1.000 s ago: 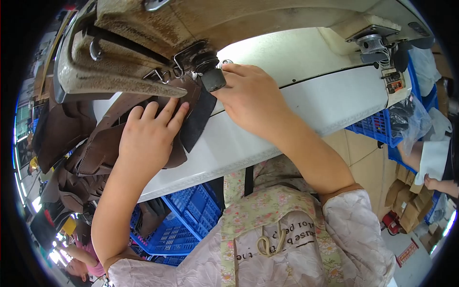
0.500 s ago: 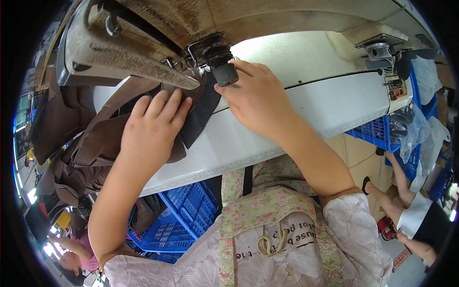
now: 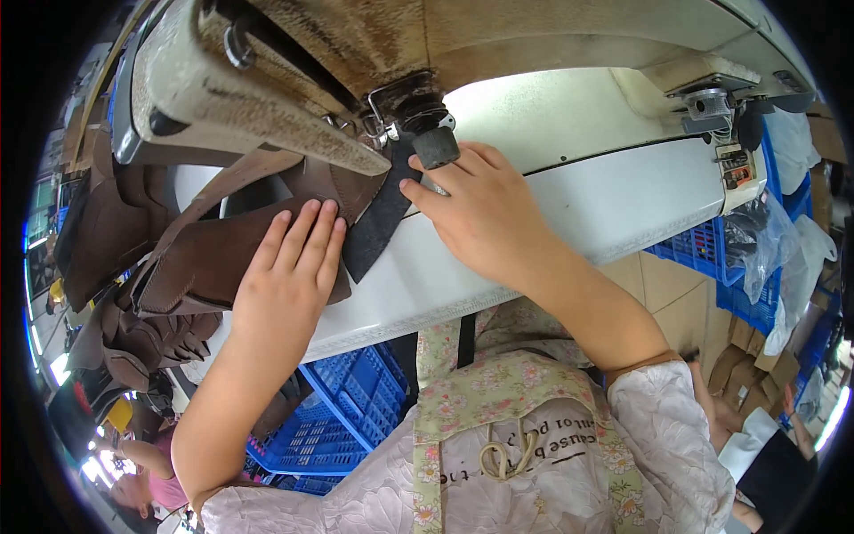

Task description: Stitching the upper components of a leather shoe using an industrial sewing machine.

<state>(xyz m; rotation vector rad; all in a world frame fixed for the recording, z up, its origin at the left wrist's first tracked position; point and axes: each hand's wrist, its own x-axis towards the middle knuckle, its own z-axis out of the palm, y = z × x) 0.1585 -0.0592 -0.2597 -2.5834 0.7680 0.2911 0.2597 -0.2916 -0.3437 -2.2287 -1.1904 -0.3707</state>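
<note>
My left hand (image 3: 289, 285) lies with fingers together, flat on the brown leather piece (image 3: 222, 258) on the counter (image 3: 551, 214), my right hand (image 3: 485, 218) pinches its dark strap (image 3: 378, 222) under the sewing machine (image 3: 374, 53), stitching seemingly underway, much unsewn.

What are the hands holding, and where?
Left hand presses flat on the brown leather piece; right hand pins the dark strip near the sewing machine.

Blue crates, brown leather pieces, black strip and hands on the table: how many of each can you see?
Blue crates: 3, one under the table, two at right
Brown leather pieces under the left hand: 1
Black strips by the right hand: 1
Hands on the table: 2
Total: 7
</note>
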